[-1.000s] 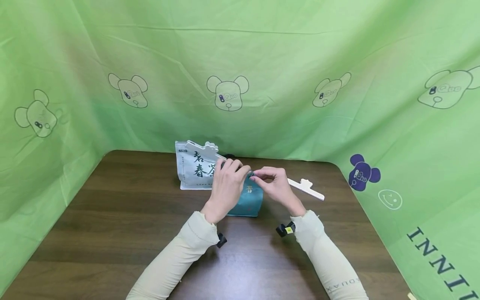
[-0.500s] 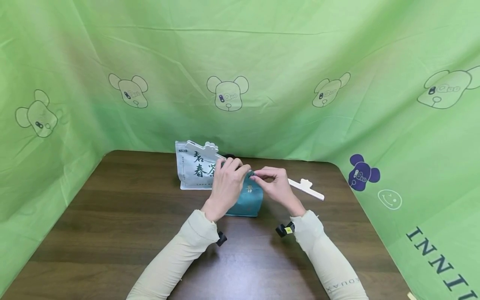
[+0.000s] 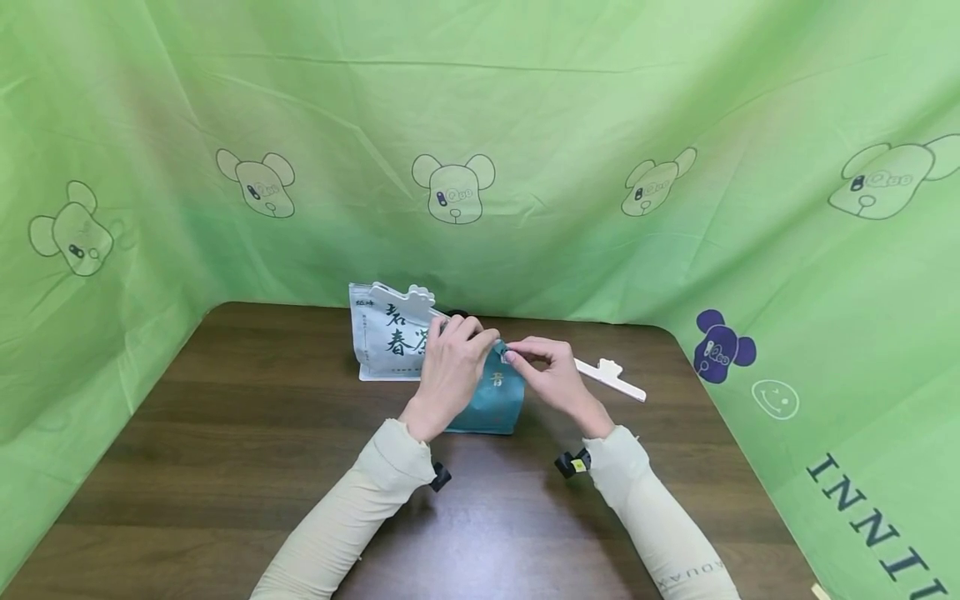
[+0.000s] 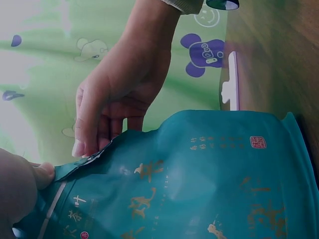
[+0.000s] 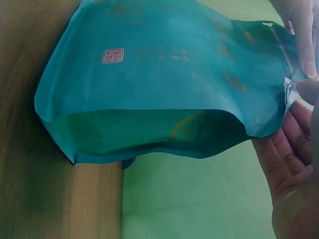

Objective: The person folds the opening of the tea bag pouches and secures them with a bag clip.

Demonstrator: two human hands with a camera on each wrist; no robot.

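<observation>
A teal tea bag [image 3: 491, 408] with gold lettering stands on the table in front of me. My left hand [image 3: 450, 371] grips its top edge from the left. At the bag's upper right corner, my right hand [image 3: 553, 379] pinches the edge between thumb and fingers. In the right wrist view a crinkled silvery edge [image 5: 289, 93] shows at the right thumb, close to the left fingers. A pale seal strip [image 4: 51, 211] crosses the bag below its top in the left wrist view. The left fingers behind the bag are partly hidden.
A light blue-white tea bag [image 3: 382, 337] with a white sealing clip [image 3: 405, 297] across its top stands behind on the left. Another white clip [image 3: 611, 379] lies on the table to the right. A dark object [image 3: 455, 312] is mostly hidden behind the left hand. Green cloth [image 3: 525, 100] surrounds the table.
Both hands stay nearly in place on the teal tea bag. Slightly more of its top corner, with a pale edge, shows between them at the right thumb.
</observation>
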